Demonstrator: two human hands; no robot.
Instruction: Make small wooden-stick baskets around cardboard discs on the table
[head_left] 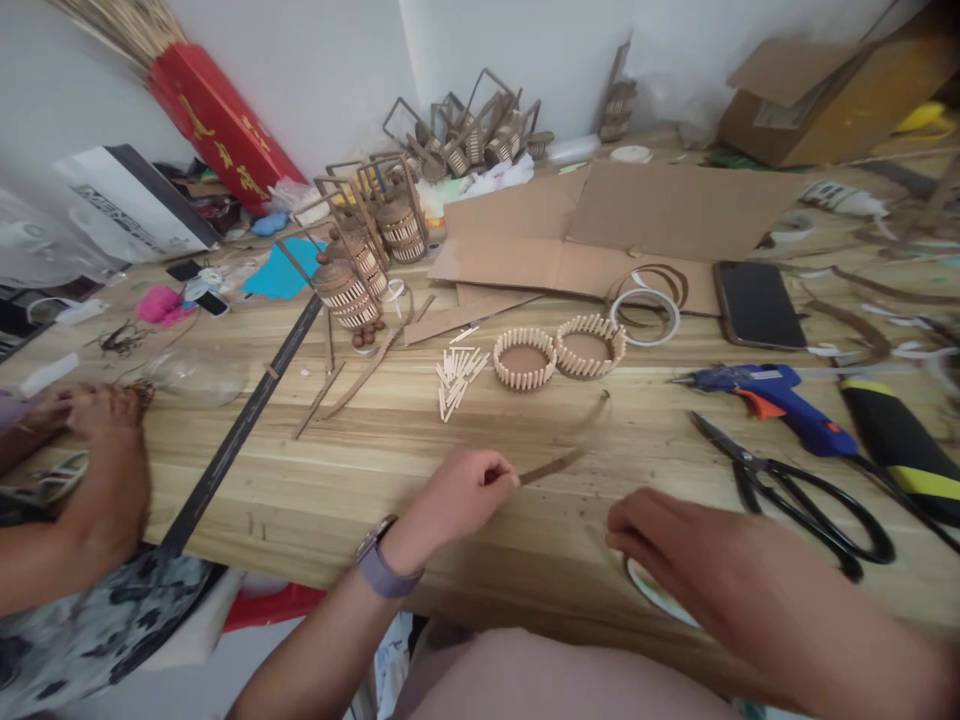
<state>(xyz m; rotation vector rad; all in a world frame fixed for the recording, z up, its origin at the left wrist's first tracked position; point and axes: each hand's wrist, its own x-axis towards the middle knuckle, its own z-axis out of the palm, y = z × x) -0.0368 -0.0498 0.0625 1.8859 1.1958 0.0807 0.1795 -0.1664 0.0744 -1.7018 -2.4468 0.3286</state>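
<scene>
My left hand [469, 492], with a watch on its wrist, is pinched shut on one end of a thin brown cardboard strip [571, 448] that curls up and to the right over the wooden table [360, 470]. My right hand [675, 545] lies near the table's front edge with fingers curled over a white roll of tape [652, 590], which it mostly hides. Beyond the strip sit two small round stick baskets [559, 352] and a pile of short wooden sticks [457, 375].
Black scissors [795, 495], a blue glue gun [772, 392] and a black phone [757, 303] lie to the right. Flat cardboard [600, 230] and several stick lanterns [360, 265] stand behind. Another person's hands [97, 440] rest at the left, beside a long dark strip [240, 430].
</scene>
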